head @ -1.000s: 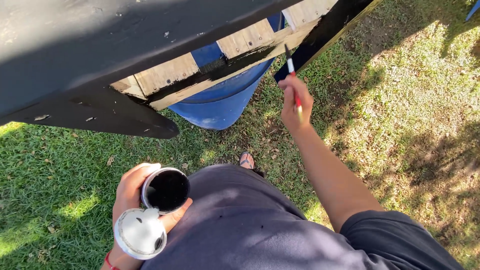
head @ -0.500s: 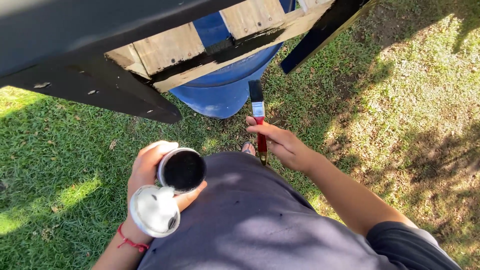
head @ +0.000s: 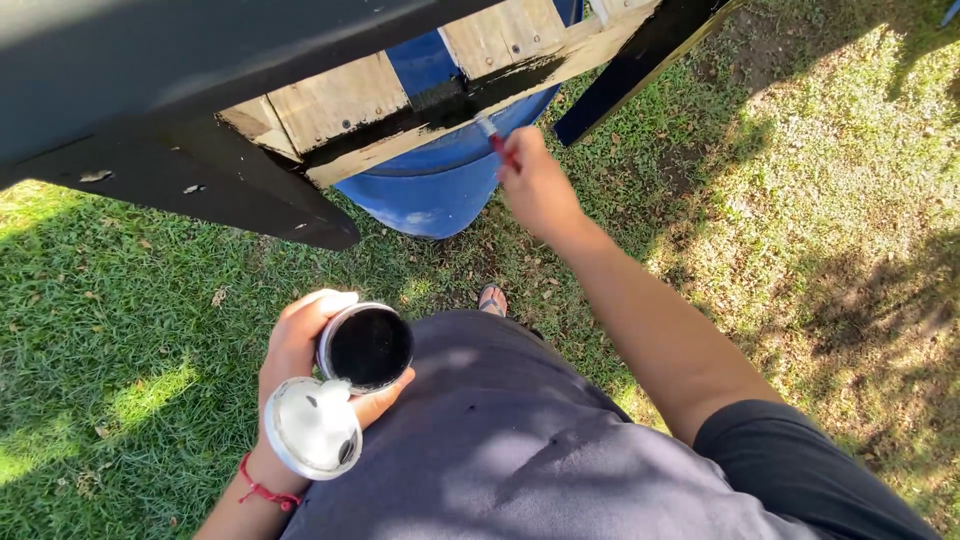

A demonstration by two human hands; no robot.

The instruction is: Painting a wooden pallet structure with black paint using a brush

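Right hand (head: 535,185) has risen from the lap, fist closed on brush (head: 490,135), to the upper-centre plank (head: 440,100); left hand (head: 300,350) grips paint can (head: 368,347); short, steady strokes seem best.

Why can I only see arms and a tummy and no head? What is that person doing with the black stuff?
The camera sits on the person's head and looks down, so you see what they see: their own grey shirt, arms and a foot in a sandal on the grass.

The left hand holds a small open can of black paint, with its pale lid held beside it.

The right hand reaches up with a paintbrush to a wooden pallet. Part of the wood is black, part bare. The pallet rests over a blue barrel.
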